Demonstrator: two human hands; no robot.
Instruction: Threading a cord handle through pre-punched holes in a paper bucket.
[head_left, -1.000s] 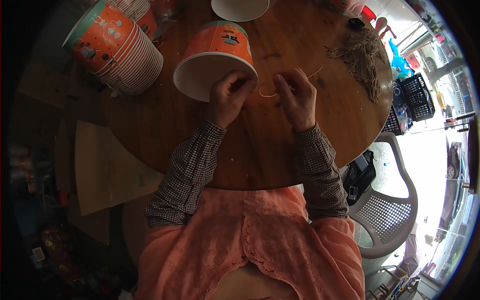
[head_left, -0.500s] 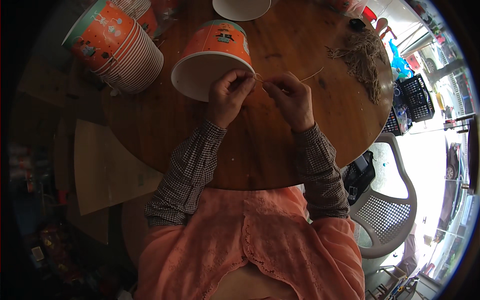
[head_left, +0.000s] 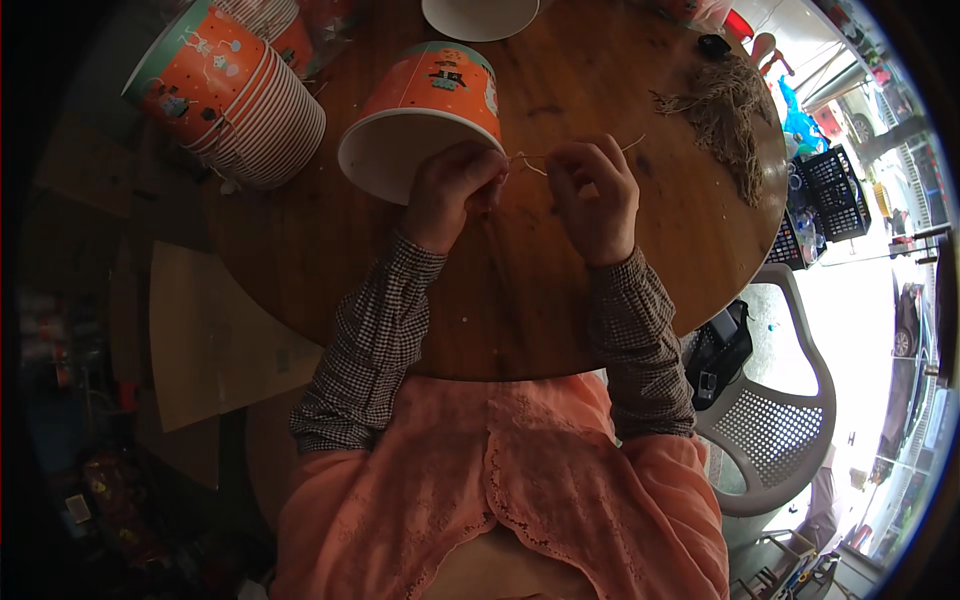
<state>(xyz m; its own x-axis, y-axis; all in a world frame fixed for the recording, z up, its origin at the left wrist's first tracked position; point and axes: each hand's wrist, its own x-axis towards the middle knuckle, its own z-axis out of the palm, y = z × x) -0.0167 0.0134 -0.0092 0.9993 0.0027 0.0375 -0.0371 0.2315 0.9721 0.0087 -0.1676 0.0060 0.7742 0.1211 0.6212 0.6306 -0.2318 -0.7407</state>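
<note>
An orange paper bucket (head_left: 410,85) with printed figures lies tilted on the round wooden table (head_left: 480,300), its white opening facing me. My left hand (head_left: 450,195) is closed at the right side of the bucket's rim, its fingertips pinching a piece of thin tan twine. The twine (head_left: 530,160) runs across the gap to my right hand (head_left: 597,195), which is closed on it with bent fingers. A loose end of the twine sticks out beyond the right hand's knuckles. My left fingers partly hide where the twine meets the rim.
Nested orange buckets (head_left: 265,115) lie at the left. Another white bucket opening (head_left: 480,15) shows at the far edge. A bundle of tan twine (head_left: 735,115) lies at the right. Black crates (head_left: 830,195) and a grey chair (head_left: 770,430) stand beyond the table's right edge.
My right hand has drawn a little to the right, away from the left hand, so more twine shows between them. The left hand and bucket have shifted slightly left.
</note>
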